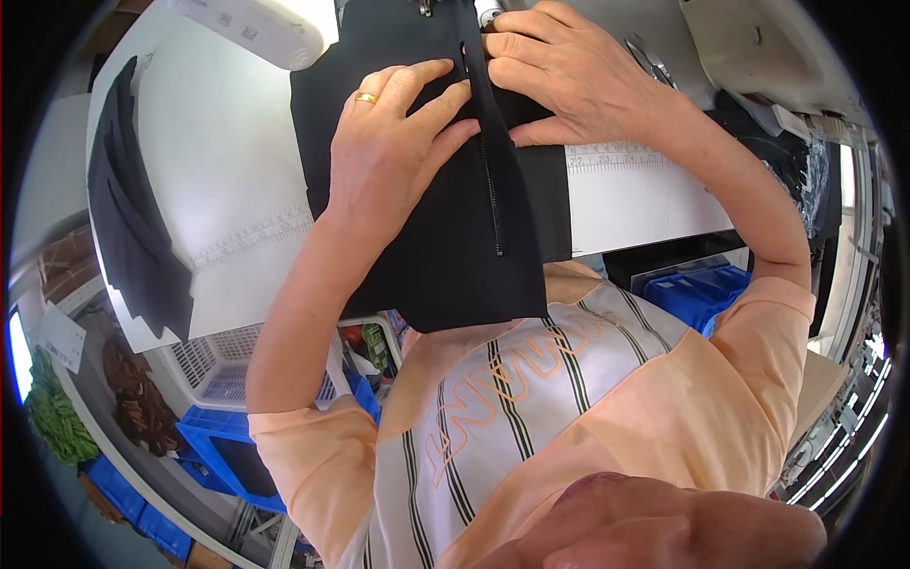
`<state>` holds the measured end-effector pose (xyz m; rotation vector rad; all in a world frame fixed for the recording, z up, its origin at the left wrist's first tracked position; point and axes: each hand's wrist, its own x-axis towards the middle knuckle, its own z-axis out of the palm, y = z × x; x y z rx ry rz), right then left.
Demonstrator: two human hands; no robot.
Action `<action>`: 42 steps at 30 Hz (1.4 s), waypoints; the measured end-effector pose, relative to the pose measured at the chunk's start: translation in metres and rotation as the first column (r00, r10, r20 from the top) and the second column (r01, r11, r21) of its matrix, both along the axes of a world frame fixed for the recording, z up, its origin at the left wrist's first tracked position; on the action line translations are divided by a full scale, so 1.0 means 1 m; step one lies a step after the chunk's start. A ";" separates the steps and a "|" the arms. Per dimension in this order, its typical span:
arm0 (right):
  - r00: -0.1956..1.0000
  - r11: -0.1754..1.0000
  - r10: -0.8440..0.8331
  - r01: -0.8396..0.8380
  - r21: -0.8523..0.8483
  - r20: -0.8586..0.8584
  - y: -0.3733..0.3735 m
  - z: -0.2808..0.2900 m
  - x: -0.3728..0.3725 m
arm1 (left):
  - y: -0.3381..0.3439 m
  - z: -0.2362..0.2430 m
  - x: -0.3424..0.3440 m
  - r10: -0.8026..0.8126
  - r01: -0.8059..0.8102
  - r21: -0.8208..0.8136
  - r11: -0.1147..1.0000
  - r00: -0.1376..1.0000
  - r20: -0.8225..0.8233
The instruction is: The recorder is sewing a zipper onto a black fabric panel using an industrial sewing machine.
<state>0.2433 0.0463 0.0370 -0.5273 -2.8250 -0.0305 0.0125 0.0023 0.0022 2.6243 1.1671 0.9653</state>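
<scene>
A black fabric piece (427,266) lies across the worktable, its near end hanging over the front edge against my body. Dark zipper teeth (492,194) run lengthwise along a fold in it. My left hand (403,114) rests flat on the cloth left of the zipper, fingers spread, a gold ring on one finger. To the right of the fold, my right hand (550,76) presses on the cloth with bent fingers at the fold's edge and the thumb held apart. Just beyond the hands, a small metal sewing machine part (425,8) touches or nearly touches the cloth.
The white machine head (251,28) overhangs the back left. Dark fabric pieces (137,218) lie at the table's left edge. A printed ruler strip (626,159) crosses the white tabletop (654,204). Scissors (649,62) lie back right. Below are a white basket (213,356) and blue bins (223,441).
</scene>
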 end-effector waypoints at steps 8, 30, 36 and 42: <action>1.000 0.999 -0.008 0.009 0.045 -0.020 -0.002 -0.001 0.001 | 0.000 -0.001 0.000 -0.004 0.004 -0.003 1.000 1.000 0.007; 0.921 0.928 -0.368 0.372 0.004 -0.125 -0.032 -0.031 -0.003 | 0.017 -0.002 -0.005 0.030 -0.030 0.065 0.997 1.000 -0.001; 0.922 0.927 -0.361 0.371 0.056 -0.143 -0.017 -0.031 -0.007 | 0.032 -0.002 -0.008 0.034 -0.032 0.093 0.995 0.999 -0.016; 0.915 0.920 -0.377 0.387 0.052 -0.141 -0.017 -0.030 -0.008 | 0.030 0.003 -0.008 0.054 -0.051 0.073 0.996 0.998 -0.030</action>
